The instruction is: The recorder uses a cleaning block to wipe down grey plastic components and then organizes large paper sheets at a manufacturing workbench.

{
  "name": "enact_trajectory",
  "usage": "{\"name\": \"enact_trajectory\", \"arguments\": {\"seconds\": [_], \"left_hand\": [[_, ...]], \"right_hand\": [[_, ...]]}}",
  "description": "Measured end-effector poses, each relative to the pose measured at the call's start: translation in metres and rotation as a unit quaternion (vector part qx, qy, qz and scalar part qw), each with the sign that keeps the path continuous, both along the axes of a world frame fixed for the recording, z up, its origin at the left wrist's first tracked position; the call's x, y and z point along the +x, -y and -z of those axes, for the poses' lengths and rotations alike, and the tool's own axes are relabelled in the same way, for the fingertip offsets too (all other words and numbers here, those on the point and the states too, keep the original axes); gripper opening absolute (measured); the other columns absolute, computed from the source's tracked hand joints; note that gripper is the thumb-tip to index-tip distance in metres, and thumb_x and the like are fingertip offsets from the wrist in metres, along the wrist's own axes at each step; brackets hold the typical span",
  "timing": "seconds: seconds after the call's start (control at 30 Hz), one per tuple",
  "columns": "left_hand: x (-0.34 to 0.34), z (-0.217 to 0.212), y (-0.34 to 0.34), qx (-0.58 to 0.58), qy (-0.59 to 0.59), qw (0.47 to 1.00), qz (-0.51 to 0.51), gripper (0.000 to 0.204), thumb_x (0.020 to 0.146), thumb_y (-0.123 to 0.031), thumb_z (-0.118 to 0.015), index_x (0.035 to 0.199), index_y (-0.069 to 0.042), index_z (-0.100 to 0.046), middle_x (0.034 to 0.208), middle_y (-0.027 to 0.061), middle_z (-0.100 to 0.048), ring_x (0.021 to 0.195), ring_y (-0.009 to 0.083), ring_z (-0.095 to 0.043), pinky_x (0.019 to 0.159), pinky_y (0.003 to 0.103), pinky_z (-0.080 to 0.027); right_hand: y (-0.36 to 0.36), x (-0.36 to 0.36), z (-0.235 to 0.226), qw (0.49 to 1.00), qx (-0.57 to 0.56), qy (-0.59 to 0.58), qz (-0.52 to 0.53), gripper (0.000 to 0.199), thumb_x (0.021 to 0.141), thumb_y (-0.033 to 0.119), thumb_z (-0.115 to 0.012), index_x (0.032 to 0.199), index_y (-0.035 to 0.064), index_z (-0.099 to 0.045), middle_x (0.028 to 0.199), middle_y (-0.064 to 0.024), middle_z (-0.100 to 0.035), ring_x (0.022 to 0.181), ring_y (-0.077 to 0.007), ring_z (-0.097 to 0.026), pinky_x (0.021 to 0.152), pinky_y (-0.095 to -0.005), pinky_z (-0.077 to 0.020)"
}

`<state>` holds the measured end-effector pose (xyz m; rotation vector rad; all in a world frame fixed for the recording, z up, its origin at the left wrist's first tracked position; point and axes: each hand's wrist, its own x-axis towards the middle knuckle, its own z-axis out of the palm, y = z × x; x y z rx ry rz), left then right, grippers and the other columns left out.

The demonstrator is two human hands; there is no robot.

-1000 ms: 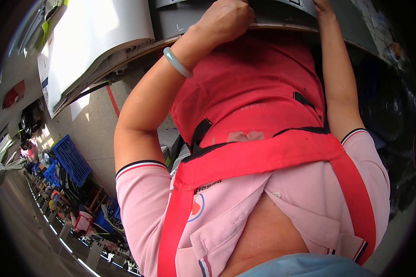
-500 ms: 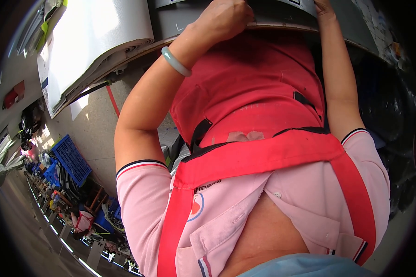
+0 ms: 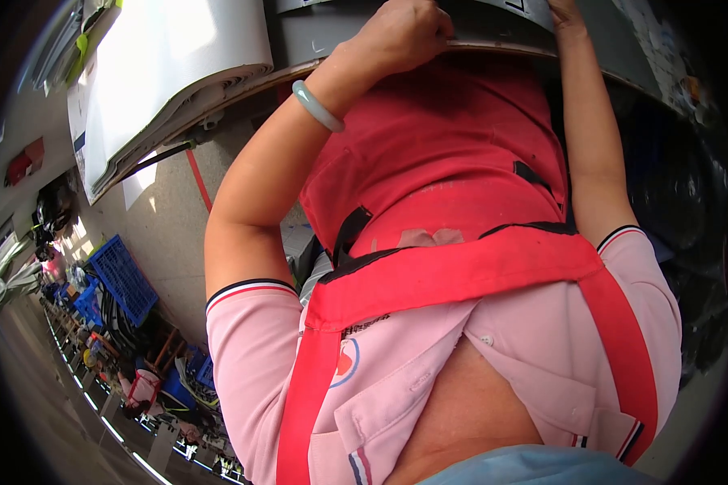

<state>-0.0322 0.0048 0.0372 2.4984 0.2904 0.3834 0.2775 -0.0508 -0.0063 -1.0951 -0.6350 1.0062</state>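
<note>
My left hand (image 3: 406, 34), with a pale green bangle (image 3: 318, 106) on its wrist, is at the front edge of a dark grey worktop (image 3: 315, 32). Its fingers are curled closed; whatever they may hold is hidden beneath them. A light grey sheet-like piece (image 3: 522, 11) with dark corner marks lies on the worktop between my hands, cut by the upper picture border. Beside its right end is my right hand (image 3: 567, 14), whose fingers are mostly out of the picture.
A thick stack of large white sheets (image 3: 178, 48) with curled edges lies on the left and overhangs the table edge. My red apron (image 3: 453, 162) is close against the worktop. Far left, a blue plastic crate (image 3: 124, 279) and another person (image 3: 144, 390) appear. Dark shiny plastic (image 3: 671, 194) is at right.
My left hand and forearm have shifted slightly to the right along the worktop edge, fingers still curled. The right hand has hardly moved.
</note>
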Motion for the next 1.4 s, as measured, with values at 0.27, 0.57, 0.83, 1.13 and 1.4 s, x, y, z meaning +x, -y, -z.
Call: {"name": "enact_trajectory", "arguments": {"seconds": [0.27,0.57,0.83,1.13,1.4], "left_hand": [[-0.01,-0.013,-0.007,0.104,0.074,0.99,0.055,0.014,0.078,-0.011,-0.066,0.081,-0.001,-0.074,0.081,0.017,-0.071,0.083,0.0345,-0.068,0.076,0.042,-0.056],[0.001,0.0,-0.007,0.027,0.02,0.999,0.026,0.013,0.078,-0.012,-0.064,0.071,-0.002,-0.07,0.078,0.0147,-0.069,0.082,0.0362,-0.066,0.076,0.044,-0.055],[-0.012,0.002,-0.014,0.109,-0.033,0.991,0.066,0.014,0.081,-0.013,-0.063,0.076,-0.002,-0.069,0.081,0.0127,-0.069,0.091,0.0317,-0.065,0.079,0.042,-0.053],[-0.011,0.001,-0.012,0.097,0.015,0.993,0.071,0.013,0.079,-0.014,-0.063,0.068,-0.008,-0.065,0.078,0.0098,-0.067,0.084,0.0292,-0.062,0.076,0.039,-0.052],[-0.015,-0.008,-0.01,0.093,0.017,0.992,0.081,0.016,0.082,-0.014,-0.062,0.069,-0.006,-0.067,0.079,0.0111,-0.068,0.085,0.0295,-0.063,0.079,0.039,-0.053]], "right_hand": [[-0.003,-0.011,-0.003,0.955,0.031,-0.279,-0.097,0.024,0.095,0.021,-0.071,0.114,0.0062,-0.068,0.101,-0.0032,-0.072,0.09,-0.0137,-0.069,0.08,-0.0286,-0.0569],[0.002,-0.003,-0.002,0.999,-0.015,-0.045,-0.015,0.024,0.096,0.021,-0.071,0.115,0.0067,-0.067,0.102,-0.0035,-0.072,0.088,-0.0134,-0.069,0.079,-0.0287,-0.0576],[0.003,0.0,0.0,0.998,-0.013,-0.053,-0.03,0.026,0.095,0.022,-0.071,0.116,0.0063,-0.066,0.103,-0.0033,-0.072,0.089,-0.0132,-0.069,0.079,-0.0288,-0.0579],[0.005,0.002,-0.001,0.809,0.066,-0.549,-0.2,0.032,0.096,0.022,-0.071,0.122,0.0046,-0.064,0.106,-0.0064,-0.071,0.091,-0.0161,-0.07,0.081,-0.0306,-0.0584],[0.005,-0.008,-0.008,0.998,-0.016,-0.055,-0.031,0.029,0.096,0.022,-0.071,0.119,0.006,-0.065,0.102,-0.0046,-0.072,0.088,-0.0143,-0.07,0.079,-0.0295,-0.0585]]}}
